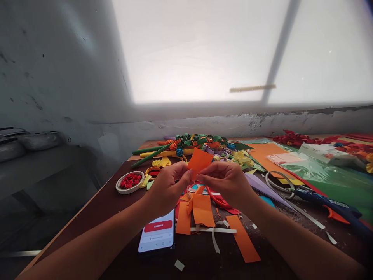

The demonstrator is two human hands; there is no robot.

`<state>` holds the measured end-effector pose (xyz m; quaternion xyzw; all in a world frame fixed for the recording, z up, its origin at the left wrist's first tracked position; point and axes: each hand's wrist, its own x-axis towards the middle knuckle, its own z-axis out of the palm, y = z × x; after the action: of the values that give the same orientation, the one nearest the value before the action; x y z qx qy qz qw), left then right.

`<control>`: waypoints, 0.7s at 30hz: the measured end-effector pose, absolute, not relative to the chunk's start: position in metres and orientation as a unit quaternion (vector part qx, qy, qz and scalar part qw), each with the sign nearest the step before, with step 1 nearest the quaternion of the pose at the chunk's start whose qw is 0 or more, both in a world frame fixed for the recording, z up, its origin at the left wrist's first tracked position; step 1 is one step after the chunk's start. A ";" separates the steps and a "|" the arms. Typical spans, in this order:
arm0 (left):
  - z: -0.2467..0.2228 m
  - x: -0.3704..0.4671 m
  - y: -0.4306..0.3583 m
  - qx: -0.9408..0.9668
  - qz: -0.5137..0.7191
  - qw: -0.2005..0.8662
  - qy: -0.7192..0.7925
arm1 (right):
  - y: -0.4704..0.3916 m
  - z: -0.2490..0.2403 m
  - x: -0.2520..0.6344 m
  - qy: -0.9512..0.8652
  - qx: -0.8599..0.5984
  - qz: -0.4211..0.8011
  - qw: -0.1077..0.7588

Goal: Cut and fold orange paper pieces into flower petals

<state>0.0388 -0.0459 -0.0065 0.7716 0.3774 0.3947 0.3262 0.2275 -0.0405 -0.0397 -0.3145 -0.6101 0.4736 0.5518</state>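
Note:
A small orange piece of paper (200, 159) is held up above the table, pinched along its lower edge by both hands. My left hand (171, 184) grips its lower left corner between thumb and fingers. On the other side, my right hand (225, 181) pinches the lower right part. Below them lie cut orange paper strips (203, 210), with another orange strip (243, 239) nearer me. A lit phone (158, 233) rests under my left wrist. Red-handled scissors (221, 202) lie partly hidden behind my right hand.
A white tape roll (126, 190) with red paper flowers inside stands at left. Green rolled paper sticks (150, 157) and coloured paper curls lie at the back. At right are a dark blue glue gun (329, 202), an orange sheet (269, 155) and a white box (329, 153).

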 end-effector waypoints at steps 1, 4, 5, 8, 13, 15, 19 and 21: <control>-0.007 0.039 -0.046 0.773 0.394 0.319 0.381 | -0.040 -0.040 0.227 -0.600 -0.315 0.484 0.554; -0.010 0.040 -0.046 0.776 0.393 0.311 0.383 | -0.040 -0.039 0.226 -0.586 -0.317 0.492 0.560; -0.011 0.041 -0.047 0.776 0.393 0.312 0.382 | -0.041 -0.038 0.226 -0.586 -0.314 0.491 0.563; -0.012 0.042 -0.048 0.771 0.392 0.324 0.382 | -0.042 -0.035 0.225 -0.581 -0.310 0.491 0.571; -0.011 0.044 -0.050 0.756 0.390 0.383 0.361 | -0.044 -0.030 0.227 -0.557 -0.324 0.493 0.584; -0.010 0.044 -0.051 0.750 0.393 0.388 0.363 | -0.043 -0.030 0.227 -0.555 -0.325 0.494 0.585; -0.009 0.045 -0.050 0.742 0.406 0.387 0.368 | -0.043 -0.028 0.227 -0.551 -0.304 0.515 0.582; -0.009 0.045 -0.049 0.739 0.408 0.391 0.365 | -0.043 -0.028 0.227 -0.551 -0.289 0.525 0.581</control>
<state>0.0446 -0.0488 -0.0091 0.7395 0.3653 0.4084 0.3911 0.2272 -0.0431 -0.0279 -0.2889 -0.5512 0.5246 0.5809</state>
